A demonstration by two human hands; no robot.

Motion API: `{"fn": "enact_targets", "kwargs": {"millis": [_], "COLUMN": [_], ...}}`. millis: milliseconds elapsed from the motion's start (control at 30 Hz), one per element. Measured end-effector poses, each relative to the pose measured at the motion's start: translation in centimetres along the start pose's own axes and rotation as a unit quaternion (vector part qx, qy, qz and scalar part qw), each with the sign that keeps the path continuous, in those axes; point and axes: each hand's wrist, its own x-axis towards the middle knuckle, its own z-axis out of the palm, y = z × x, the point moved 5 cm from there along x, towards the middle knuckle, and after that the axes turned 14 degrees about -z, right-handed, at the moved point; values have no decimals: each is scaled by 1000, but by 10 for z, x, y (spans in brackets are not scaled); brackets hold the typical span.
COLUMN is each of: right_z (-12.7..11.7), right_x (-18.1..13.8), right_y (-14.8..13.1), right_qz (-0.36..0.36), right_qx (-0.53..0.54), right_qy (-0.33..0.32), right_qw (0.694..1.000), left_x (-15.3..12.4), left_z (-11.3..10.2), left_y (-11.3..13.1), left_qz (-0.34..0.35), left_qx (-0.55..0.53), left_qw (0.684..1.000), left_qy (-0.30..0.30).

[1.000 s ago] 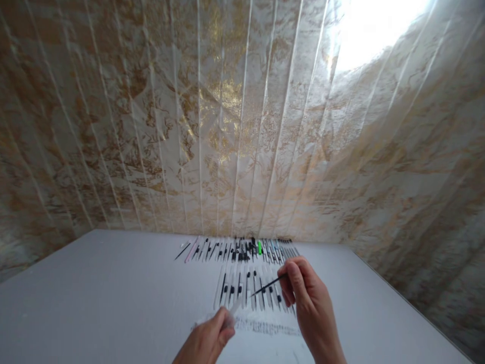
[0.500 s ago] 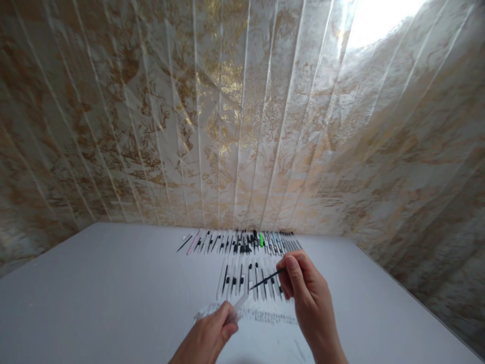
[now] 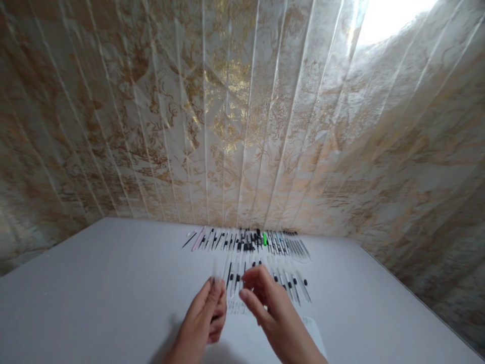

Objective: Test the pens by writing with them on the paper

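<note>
My left hand (image 3: pixel 202 316) is closed around a clear pen barrel (image 3: pixel 215 267), which stands upright and is blurred by motion. Something dark shows at its lower end by the thumb; I cannot tell whether a refill is inside. My right hand (image 3: pixel 275 306) is just to the right, thumb and fingers curved and apart, with nothing visible between them. Beyond the hands lies a row of clear pen barrels with dark refills and black caps (image 3: pixel 305 282), partly hidden by my right hand. A whitish marked sheet (image 3: pixel 316 331) lies under my right forearm.
Along the back of the white table (image 3: pixel 94 283) runs a second row of pens and pen parts (image 3: pixel 231 241). A bright green piece (image 3: pixel 264 239) and a pink pen (image 3: pixel 197 238) are among them. Behind rises a gold-patterned, pleated covering (image 3: pixel 235 126).
The dark refill in my right hand no longer shows there, and that hand's fingers have parted. My left hand has turned the barrel from slanted to upright. The view has shifted slightly.
</note>
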Motion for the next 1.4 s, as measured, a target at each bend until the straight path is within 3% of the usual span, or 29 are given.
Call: {"fn": "enact_targets", "kwargs": {"millis": [100, 300, 500, 600, 700, 800, 933, 1067, 1233, 1400], "right_z": [27, 68, 72, 68, 53, 30, 1, -17, -21, -16], "right_x": [-3, -7, -10, -10, -7, -3, -2, -2, 0, 1], "right_y": [-1, -11, -7, -5, -6, -7, -11, -9, -11, -12], "right_qz": [-29, -200, -202, -194, -156, -74, -27, -28, -78, -104], "right_qx": [-47, -173, -251, -239, -149, -20, 80, 21, -69, -93], "right_qy": [-47, -46, -28, -20, 2, 24, 65, 70, 54, 40], "right_qw": [997, 963, 946, 951, 976, 997, 994, 997, 993, 989], "left_x": [-4, -9, -10, -10, -13, -12, -8, -7, -12, -13], "left_z": [-8, -17, -16, -14, -13, -11, -14, -14, -7, -6], "left_y": [10, 4, -3, -1, 13, 28, 27, 22, 26, 26], "left_qz": [24, -10, 7, 20, 90, 157, 182, 182, 180, 183], "left_qx": [-89, -190, -131, -123, -46, 109, 341, 461, 500, 533], "left_qw": [994, 975, 983, 985, 987, 978, 922, 869, 847, 826], "left_qy": [62, 116, 129, 122, 123, 82, 28, 2, -6, -10]}}
